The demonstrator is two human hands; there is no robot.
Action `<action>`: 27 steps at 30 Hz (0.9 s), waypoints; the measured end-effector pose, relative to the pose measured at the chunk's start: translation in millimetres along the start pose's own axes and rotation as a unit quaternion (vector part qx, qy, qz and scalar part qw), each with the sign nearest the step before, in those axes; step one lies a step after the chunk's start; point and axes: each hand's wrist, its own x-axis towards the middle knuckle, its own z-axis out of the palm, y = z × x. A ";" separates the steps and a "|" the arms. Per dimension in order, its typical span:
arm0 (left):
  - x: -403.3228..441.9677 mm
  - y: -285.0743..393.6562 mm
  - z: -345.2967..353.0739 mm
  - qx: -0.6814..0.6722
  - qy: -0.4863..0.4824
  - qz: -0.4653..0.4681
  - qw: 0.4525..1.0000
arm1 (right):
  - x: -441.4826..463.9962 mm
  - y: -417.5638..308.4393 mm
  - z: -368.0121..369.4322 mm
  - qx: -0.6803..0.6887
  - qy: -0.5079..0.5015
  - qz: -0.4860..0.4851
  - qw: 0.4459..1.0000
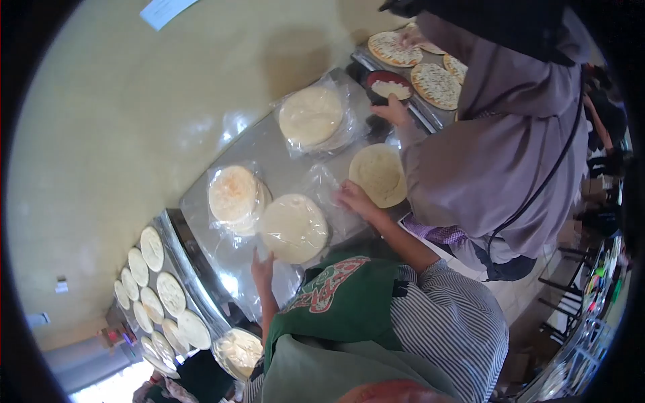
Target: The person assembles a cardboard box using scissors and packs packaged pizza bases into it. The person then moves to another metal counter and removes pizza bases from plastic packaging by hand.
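Observation:
My left hand (263, 270) is at the near edge of a flat round bread (294, 229) under clear plastic, its thumb and finger apart. To the right, the fingers of my right hand (354, 199) are closed on the edge of a clear plastic bag (323, 183). Just beyond that hand, a bare round bread (377, 175) lies on the metal table (265, 144). One bagged stack of rounds (232, 195) sits beyond my left hand, and another bagged stack (310, 115) lies farther back.
A co-worker (494, 141) stands at the right, one hand holding a dark bowl (389, 87) of white shreds, the other over topped rounds (435, 85). At the left, a tray (195, 295) bears several plain rounds. A container (238, 352) of pale food stands at lower left.

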 end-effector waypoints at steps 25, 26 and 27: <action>7.4 114.6 95.1 -0.028 -0.067 0.138 0.988 | 3.3 -12.2 -15.9 -0.237 0.159 -0.166 0.944; 9.1 118.3 95.3 -0.031 -0.067 0.126 0.989 | 6.8 -10.5 -26.2 -0.184 0.178 -0.113 0.960; 7.3 118.9 94.6 -0.034 -0.071 0.111 0.991 | 6.5 -6.3 -34.1 -0.129 0.197 -0.056 0.970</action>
